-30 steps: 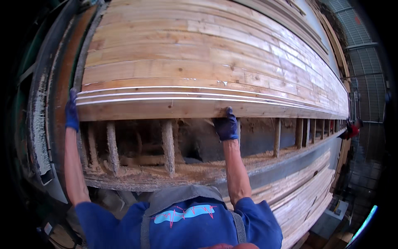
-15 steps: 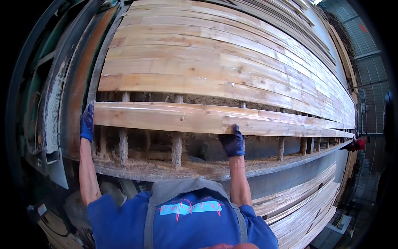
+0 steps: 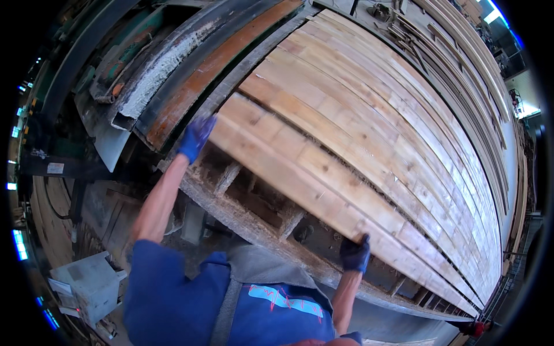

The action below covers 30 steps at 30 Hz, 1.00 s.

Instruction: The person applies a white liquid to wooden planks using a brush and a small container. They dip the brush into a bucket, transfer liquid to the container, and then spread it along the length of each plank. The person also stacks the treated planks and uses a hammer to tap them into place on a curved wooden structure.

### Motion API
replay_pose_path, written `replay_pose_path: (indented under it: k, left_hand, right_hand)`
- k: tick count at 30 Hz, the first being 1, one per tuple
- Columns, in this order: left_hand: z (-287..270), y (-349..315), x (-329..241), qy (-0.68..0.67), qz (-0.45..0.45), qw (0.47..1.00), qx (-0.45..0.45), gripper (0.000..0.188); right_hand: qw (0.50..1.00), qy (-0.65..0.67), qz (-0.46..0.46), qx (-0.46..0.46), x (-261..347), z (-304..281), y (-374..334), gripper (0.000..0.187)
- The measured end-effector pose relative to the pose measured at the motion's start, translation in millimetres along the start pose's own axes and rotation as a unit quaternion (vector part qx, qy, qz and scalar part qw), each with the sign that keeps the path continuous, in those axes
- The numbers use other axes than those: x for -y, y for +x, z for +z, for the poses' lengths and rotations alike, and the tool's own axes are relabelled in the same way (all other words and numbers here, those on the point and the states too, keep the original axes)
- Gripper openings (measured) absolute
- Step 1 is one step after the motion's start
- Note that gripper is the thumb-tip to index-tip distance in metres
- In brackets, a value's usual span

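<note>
Both my hands wear dark blue gloves and hold a long, pale wooden board (image 3: 283,180) lying across a frame of wooden slats. My left hand (image 3: 197,137) is closed on the board's left end. Further right, my right hand (image 3: 355,254) grips its near edge, thumb up and the other fingers hidden below. Close alongside the board's far side lies a second board (image 3: 274,137). Beyond a narrow dark gap, many boards lie edge to edge as a broad panel (image 3: 369,135).
A red-gloved hand (image 3: 479,328) of another person is at the boards' far right end. Cross slats (image 3: 290,222) and a sawdust-covered near rail (image 3: 248,228) run below. Rusty steel beams (image 3: 213,72) stand at the left. Long strips (image 3: 461,109) lie behind; a grey box (image 3: 89,282) stands lower left.
My view has turned toward the left, so the boards now slant down to the right. Both hands keep hold of the board, which appears closer to the second board and lies flatter.
</note>
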<state>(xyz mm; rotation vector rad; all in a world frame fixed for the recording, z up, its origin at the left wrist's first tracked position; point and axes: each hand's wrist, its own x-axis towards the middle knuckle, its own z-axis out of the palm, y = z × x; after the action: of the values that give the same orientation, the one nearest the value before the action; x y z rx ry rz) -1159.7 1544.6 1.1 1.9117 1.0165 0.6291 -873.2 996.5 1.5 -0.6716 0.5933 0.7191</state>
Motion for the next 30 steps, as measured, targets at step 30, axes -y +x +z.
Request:
replay_pose_path:
  k: [30]
  left_hand:
    - [-102,-457,275,-0.07,-0.323,0.908,-0.258,0.018]
  right_hand:
    - [0.512,-0.834,-0.182,0.1,67,-86,8,0.059]
